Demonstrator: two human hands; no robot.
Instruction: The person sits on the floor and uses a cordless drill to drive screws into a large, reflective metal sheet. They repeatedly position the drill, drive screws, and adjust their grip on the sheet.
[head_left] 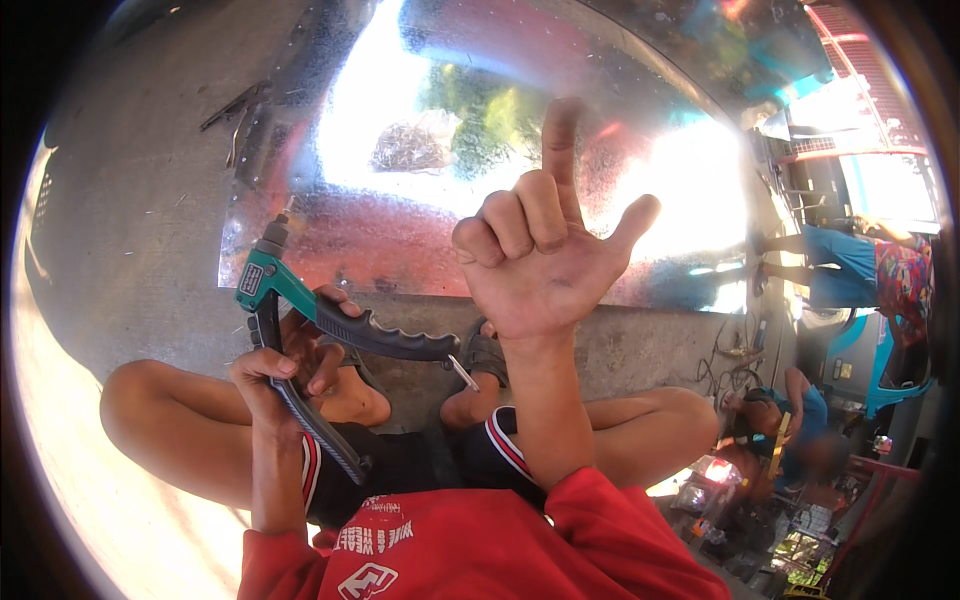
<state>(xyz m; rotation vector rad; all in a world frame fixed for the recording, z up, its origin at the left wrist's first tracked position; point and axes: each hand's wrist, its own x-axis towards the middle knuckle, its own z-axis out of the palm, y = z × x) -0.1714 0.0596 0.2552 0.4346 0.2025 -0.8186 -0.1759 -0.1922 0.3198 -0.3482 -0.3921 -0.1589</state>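
Note:
My left hand (290, 365) grips a hand riveter (280, 290) with a green head and black ribbed handles. Its two handles are spread apart, and my fingers lie between them with the thumb on the lower one. The nose points up and away, with a thin metal pin at its tip. A small metal rod (463, 373) sticks out at the end of the upper handle. My right hand (545, 245) is raised, palm toward me and empty. Its index finger and thumb stretch out while the other fingers curl. Beyond it lies a shiny metal sheet (400, 240) on the floor.
A clear plastic bag (415, 145) of small pieces lies on the sheet. Dark hand tools (237, 108) rest on the concrete at its left. On the right, one person (845, 265) stands and another (790, 430) crouches beside clutter. Cables (735, 355) lie nearby.

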